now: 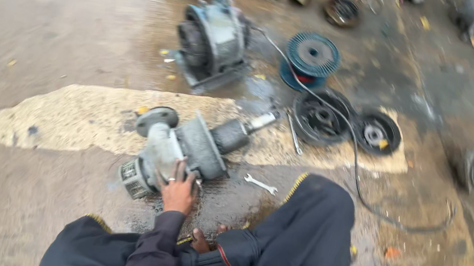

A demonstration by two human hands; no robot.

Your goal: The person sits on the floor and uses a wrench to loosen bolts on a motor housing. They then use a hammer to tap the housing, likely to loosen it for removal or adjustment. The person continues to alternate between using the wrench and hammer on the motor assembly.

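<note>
The left hand [179,190] rests spread on the grey pump [185,147] lying on the wet floor [46,29], which looks heavy, stiff and greasy, best gripped at its flange, while the right hand [200,241] is mostly hidden, so I cannot tell its state.

The left hand [179,190] is stretched forward, palm down, fingers spread. The right hand [200,241] is tucked low, mostly hidden by dark sleeves.
</note>
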